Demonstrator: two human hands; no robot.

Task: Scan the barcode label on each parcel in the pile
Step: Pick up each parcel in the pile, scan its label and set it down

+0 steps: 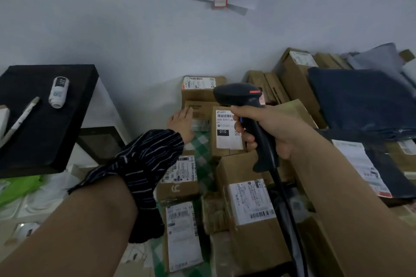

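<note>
Striped sleeve, lower centre: covering the left forearm. Left hand, centre: lying flat-fingered against a small cardboard parcel. Right hand: gripping a black barcode scanner, just right of the 010-labelled parcel, mid-pile.

The left arm reaches from the lower left toward the middle of the frame, with a striped sleeve bunched round the forearm. The left hand is flat, its straight fingers touching a box. The right arm enters from the lower right. The right hand is curled round the handle of a scanner.
</note>
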